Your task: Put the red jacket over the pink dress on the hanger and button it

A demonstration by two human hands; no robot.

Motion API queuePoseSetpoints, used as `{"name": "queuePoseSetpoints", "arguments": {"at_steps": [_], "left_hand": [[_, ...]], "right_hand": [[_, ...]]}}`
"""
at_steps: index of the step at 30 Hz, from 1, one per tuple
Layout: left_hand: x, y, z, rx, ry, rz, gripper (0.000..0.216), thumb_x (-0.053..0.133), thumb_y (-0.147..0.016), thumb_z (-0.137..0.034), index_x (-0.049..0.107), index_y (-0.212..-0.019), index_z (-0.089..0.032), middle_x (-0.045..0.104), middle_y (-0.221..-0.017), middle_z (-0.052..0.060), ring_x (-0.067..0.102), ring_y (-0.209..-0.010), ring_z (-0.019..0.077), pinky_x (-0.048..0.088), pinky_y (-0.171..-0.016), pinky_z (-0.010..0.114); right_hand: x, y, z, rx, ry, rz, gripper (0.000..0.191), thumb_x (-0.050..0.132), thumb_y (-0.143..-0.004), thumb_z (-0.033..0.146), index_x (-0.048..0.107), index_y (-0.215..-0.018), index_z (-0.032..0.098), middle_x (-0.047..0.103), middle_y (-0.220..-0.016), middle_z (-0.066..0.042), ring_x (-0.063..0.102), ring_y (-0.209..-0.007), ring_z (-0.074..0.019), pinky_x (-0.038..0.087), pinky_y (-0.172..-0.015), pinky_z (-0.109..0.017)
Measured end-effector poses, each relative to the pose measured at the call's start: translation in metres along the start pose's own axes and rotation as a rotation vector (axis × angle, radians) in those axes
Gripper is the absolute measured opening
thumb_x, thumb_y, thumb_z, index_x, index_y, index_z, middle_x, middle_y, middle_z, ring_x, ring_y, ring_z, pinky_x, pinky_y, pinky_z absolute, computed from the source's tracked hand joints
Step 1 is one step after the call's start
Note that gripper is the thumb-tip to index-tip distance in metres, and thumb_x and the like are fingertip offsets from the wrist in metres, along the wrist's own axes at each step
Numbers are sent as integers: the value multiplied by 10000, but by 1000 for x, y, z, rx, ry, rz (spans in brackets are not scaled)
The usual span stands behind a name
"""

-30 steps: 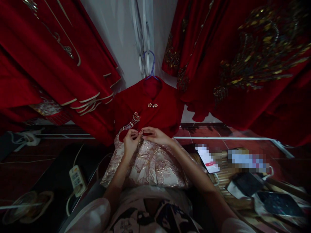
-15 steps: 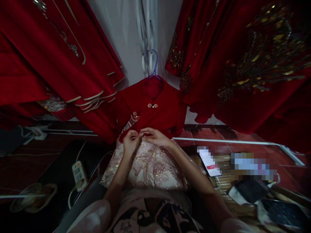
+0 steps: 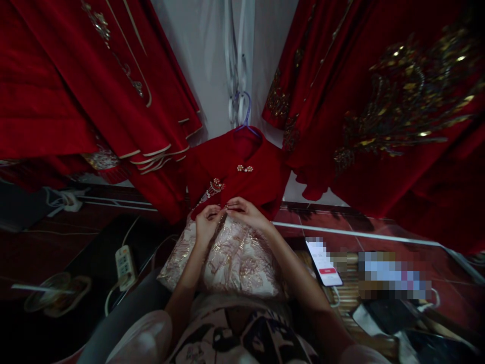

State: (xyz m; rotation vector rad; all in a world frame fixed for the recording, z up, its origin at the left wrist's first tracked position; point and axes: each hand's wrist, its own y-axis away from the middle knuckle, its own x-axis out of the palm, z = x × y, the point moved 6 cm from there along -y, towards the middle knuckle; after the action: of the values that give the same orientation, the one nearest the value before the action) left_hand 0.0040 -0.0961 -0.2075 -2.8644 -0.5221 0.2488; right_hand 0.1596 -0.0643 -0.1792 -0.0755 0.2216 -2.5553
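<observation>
A small dress with a red top point(image 3: 250, 151) and a pale pink-gold brocade skirt point(image 3: 242, 258) hangs on a purple hanger point(image 3: 248, 108), its skirt spread across my lap. A beaded flower clasp point(image 3: 245, 168) sits below the collar, and a beaded tassel ornament point(image 3: 215, 187) lies at the chest's left. At the waist, my left hand point(image 3: 208, 225) has thumb and fingers pinched together. My right hand point(image 3: 248, 215) meets it there, fingertips closed on the same spot. A tiny glinting bead piece point(image 3: 226, 207) shows between the fingertips; its details are too small to make out.
Red garments point(image 3: 151, 101) hang at left, and sequined red ones point(image 3: 379, 141) at right. A power strip point(image 3: 125, 265) and a plastic container point(image 3: 56, 293) lie at left. A lit phone point(image 3: 324, 263) rests on a slatted bamboo surface point(image 3: 350, 283) at right, near a white rail point(image 3: 341, 230).
The view has shifted slightly, so the dress and hanging garments appear a little lower and mostly further right. Both hands stay pinched together at the waist.
</observation>
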Motion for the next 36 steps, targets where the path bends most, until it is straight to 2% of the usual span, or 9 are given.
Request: {"name": "queuePoseSetpoints", "arguments": {"at_steps": [7, 10, 14, 20, 22, 28, 32, 36], "left_hand": [[-1, 9, -3, 14, -8, -44, 302, 760, -670, -386, 638, -820, -154, 695, -798, 50, 661, -742, 138, 523, -692, 235], [-1, 13, -4, 25, -13, -74, 319, 778, -647, -393, 623, -791, -154, 689, -762, 42, 655, -707, 133, 521, -671, 232], [0, 13, 0, 12, -11, -50, 316, 781, -644, -389, 620, -780, -153, 682, -755, 34, 651, -702, 129, 512, -655, 223], [-5, 15, 6, 34, -3, -80, 276, 753, -680, -374, 622, -792, -158, 674, -759, 29, 643, -713, 129, 509, -676, 232], [-5, 17, 7, 33, 16, -85, 266, 738, -701, -374, 633, -806, -154, 681, -773, 36, 646, -726, 131, 512, -693, 239], [14, 28, 7, -11, 95, 119, 229, 712, -735, -354, 661, -847, -161, 700, -822, 42, 652, -769, 131, 516, -732, 245], [19, 37, 10, 3, 139, 164, 218, 709, -742, -347, 657, -851, -166, 694, -836, 38, 645, -782, 131, 513, -741, 246], [21, 45, 14, 15, 114, 213, 218, 666, -790, -349, 662, -920, -173, 687, -907, 43, 640, -851, 138, 501, -796, 253]], "right_hand": [[1, 6, 2, 3, 42, -40, 347, 708, -745, 413, 571, -961, 179, 627, -1030, -65, 633, -951, -158, 522, -867, -323], [1, 8, 2, 16, 43, -28, 317, 714, -743, 385, 574, -941, 179, 640, -1005, -59, 639, -941, -161, 536, -828, -309], [0, 8, -1, 20, 44, 3, 301, 705, -755, 359, 578, -960, 178, 651, -992, -58, 637, -949, -163, 539, -787, -289], [5, 5, -6, -72, 136, -4, 283, 660, -792, 324, 592, -1018, 167, 645, -985, -59, 618, -917, -142, 494, -881, -319], [5, 5, -8, -84, 196, -22, 312, 669, -783, 326, 588, -1040, 170, 638, -952, -51, 603, -884, -141, 492, -855, -314], [-2, 7, -12, -90, 324, 4, 234, 665, -758, 252, 598, -965, 168, 614, -840, -13, 556, -727, -112, 465, -682, -243], [-7, 13, -6, -68, 417, 91, 173, 650, -739, 198, 634, -909, 167, 627, -774, -2, 550, -683, -103, 439, -638, -219], [-12, 19, 3, -78, 487, 82, 179, 630, -736, 182, 654, -912, 161, 634, -769, -6, 549, -684, -100, 429, -633, -214]]}}
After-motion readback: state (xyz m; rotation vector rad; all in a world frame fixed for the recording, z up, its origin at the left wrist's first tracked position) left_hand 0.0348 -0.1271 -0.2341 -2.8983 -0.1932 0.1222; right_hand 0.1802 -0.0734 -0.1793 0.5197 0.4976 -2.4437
